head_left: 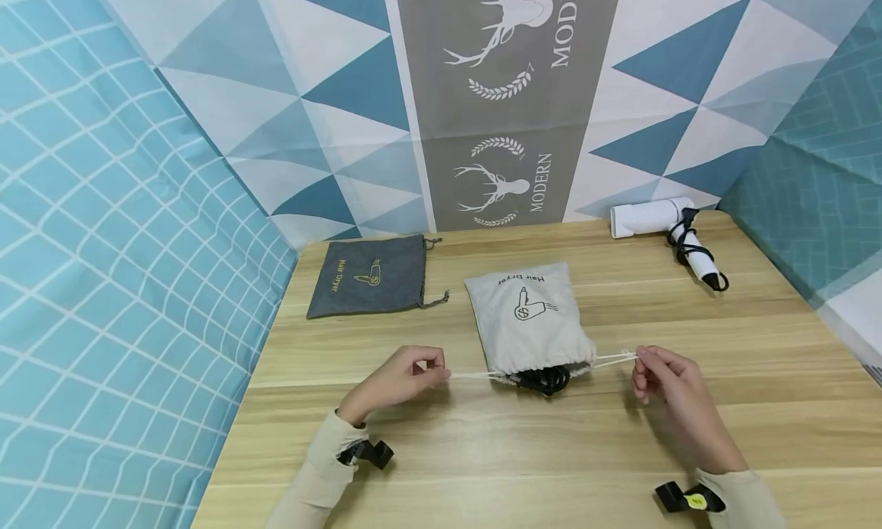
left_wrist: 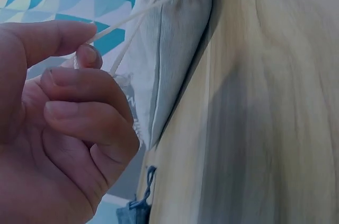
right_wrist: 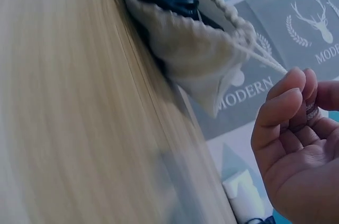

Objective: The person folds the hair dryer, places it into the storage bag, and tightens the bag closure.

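Observation:
A light cloth drawstring bag [head_left: 527, 322], printed "Hair Dryer", lies on the table with its gathered mouth toward me. Black cord [head_left: 547, 380] bulges out of that mouth, which gapes in the right wrist view. My left hand [head_left: 400, 380] pinches the white drawstring [head_left: 472, 375] on the left side between thumb and forefinger. On the other side, my right hand [head_left: 671, 387] pinches the opposite drawstring [head_left: 615, 358]. Both strings run nearly straight from the bag to my fingers. What else lies inside the bag is hidden.
A dark grey drawstring bag [head_left: 372, 276] with the same print lies flat at the back left. At the back right lies a white hair dryer [head_left: 648, 217], its black cord wound round the handle. Patterned cloth walls [head_left: 331, 93] stand behind the wooden table [head_left: 413, 468].

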The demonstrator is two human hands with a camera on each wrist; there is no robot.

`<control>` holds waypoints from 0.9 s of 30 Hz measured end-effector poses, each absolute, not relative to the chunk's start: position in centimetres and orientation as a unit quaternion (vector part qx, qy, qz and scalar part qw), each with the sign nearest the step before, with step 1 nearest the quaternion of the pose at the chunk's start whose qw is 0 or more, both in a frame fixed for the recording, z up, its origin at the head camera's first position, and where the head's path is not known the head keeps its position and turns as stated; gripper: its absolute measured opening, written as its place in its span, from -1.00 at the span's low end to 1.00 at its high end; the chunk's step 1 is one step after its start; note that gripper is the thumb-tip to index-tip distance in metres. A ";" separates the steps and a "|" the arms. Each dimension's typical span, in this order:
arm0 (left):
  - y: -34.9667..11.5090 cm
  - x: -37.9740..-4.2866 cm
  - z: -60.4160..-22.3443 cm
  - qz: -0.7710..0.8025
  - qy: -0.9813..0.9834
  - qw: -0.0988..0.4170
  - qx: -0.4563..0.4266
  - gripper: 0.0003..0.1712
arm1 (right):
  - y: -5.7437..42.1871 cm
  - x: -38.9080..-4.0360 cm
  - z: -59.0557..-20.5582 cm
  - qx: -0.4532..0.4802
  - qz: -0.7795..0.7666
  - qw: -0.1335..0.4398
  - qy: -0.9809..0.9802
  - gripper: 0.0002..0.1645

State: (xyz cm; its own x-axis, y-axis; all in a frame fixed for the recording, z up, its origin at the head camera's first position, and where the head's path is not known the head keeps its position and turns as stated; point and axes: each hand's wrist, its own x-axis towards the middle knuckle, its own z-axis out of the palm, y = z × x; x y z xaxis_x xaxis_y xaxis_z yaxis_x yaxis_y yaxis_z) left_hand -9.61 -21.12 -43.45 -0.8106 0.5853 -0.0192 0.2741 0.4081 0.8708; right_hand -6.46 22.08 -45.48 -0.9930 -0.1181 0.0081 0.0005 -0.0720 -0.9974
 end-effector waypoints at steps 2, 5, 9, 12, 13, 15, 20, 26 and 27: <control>-21.4 -9.6 -43.4 0.471 0.829 0.156 0.258 -0.72 | 22.4 -6.4 -45.4 -0.043 -0.725 0.032 0.687 -0.51; -21.9 -9.5 -43.5 0.462 0.835 0.154 0.257 -0.68 | 22.9 -6.3 -45.6 -0.041 -0.723 0.024 0.689 -0.51; -22.3 -9.3 -43.6 0.449 0.844 0.150 0.254 -0.64 | 23.3 -6.2 -45.9 -0.039 -0.720 0.018 0.693 -0.52; -22.7 -9.0 -43.4 0.447 0.848 0.143 0.247 -0.62 | 23.6 -6.2 -46.2 -0.039 -0.714 0.012 0.699 -0.50; -22.8 -8.8 -43.1 0.450 0.847 0.142 0.245 -0.62 | 23.7 -6.2 -46.3 -0.038 -0.713 0.011 0.700 -0.49; -22.9 -8.4 -42.4 0.457 0.844 0.140 0.243 -0.62 | 23.8 -6.1 -46.4 -0.036 -0.710 0.008 0.704 -0.45; -23.4 -7.4 -41.0 0.476 0.829 0.135 0.260 -0.63 | 24.2 -6.2 -46.5 -0.026 -0.709 0.005 0.705 -0.44; -24.6 -7.4 -42.6 0.475 0.832 0.142 0.250 -0.61 | 24.5 -6.3 -46.9 -0.017 -0.709 -0.004 0.705 -0.47; -24.8 -7.5 -43.0 0.473 0.834 0.142 0.246 -0.61 | 24.6 -6.4 -47.0 -0.015 -0.710 -0.006 0.704 -0.47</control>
